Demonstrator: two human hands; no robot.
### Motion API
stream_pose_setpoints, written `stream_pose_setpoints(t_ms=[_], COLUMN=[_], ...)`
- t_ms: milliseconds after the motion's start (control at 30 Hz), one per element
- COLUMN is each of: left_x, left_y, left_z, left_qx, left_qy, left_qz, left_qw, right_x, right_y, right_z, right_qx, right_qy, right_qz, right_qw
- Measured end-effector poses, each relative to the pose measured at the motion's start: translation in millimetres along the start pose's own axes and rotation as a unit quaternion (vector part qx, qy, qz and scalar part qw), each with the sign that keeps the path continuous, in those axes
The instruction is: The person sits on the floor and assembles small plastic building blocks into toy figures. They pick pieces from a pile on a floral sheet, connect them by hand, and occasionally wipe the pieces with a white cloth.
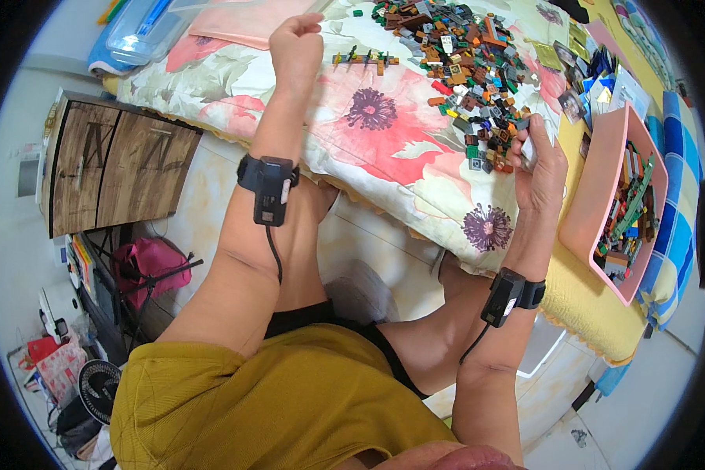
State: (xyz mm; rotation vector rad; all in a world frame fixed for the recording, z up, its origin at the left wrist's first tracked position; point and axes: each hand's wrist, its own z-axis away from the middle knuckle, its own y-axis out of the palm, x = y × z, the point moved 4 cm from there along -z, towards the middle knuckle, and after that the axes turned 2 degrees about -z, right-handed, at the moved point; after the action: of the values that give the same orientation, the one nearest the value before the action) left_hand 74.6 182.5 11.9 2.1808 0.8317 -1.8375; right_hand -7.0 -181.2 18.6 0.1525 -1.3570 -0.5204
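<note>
Loose toy building bricks (478, 78) in brown, grey, orange and green lie in a heap on a flowered cloth (415, 149). My left hand (296, 51) is held above the cloth, left of the heap, with its fingers curled closed; anything inside them is hidden. Just right of that hand lies a narrow assembled brick strip (366, 60) with dark upright bits. At the heap's near right edge, my right hand (542, 164) is closed, thumb against fingers. Something whitish shows between them, too small to name, and a dark grey brick appears near the fingertips.
A pink bin (583, 211) of bricks stands at the right, beside cards and papers (603, 86) and a blue checked cushion (670, 235). At far left are a clear plastic box (141, 35) and a pink translucent folder (247, 22). A wooden cabinet (117, 164) stands left.
</note>
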Motion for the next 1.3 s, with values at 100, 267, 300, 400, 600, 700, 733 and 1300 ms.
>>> stream_pose_setpoints(t_ms=[100,267,300,400,600,700,733,1300], left_x=[16.9,26.7,25.8,22.0,0.6,-7.2,-8.9,-5.2], left_y=[-4.6,0.0,2.8,9.2,20.0,24.8,25.1,28.1], left_z=[-5.7,7.0,8.7,15.4,27.6,32.6,34.2,35.4], left_qx=[0.133,0.204,0.190,0.172,0.184,0.213,0.215,0.252], left_qy=[0.044,0.150,0.164,0.168,0.151,0.093,0.073,0.048], left_qz=[-0.201,-0.303,-0.322,-0.355,-0.244,-0.168,-0.146,-0.041], left_qw=[0.969,0.919,0.913,0.903,0.940,0.958,0.963,0.966], right_x=[1.3,-0.2,-1.5,-8.3,-21.2,-26.3,-27.4,-46.4], right_y=[-0.5,3.2,5.2,15.9,41.0,52.3,57.4,97.1], right_z=[-1.3,-5.8,-6.7,-10.5,-16.8,-19.9,-20.6,-6.2], right_qx=[0.014,0.017,0.015,0.014,0.036,0.036,0.046,0.052], right_qy=[0.003,0.004,0.006,0.013,0.016,0.014,0.002,0.002], right_qz=[-0.012,-0.025,-0.025,-0.028,-0.050,-0.043,-0.048,0.013], right_qw=[1.000,1.000,1.000,0.999,0.998,0.998,0.998,0.999])
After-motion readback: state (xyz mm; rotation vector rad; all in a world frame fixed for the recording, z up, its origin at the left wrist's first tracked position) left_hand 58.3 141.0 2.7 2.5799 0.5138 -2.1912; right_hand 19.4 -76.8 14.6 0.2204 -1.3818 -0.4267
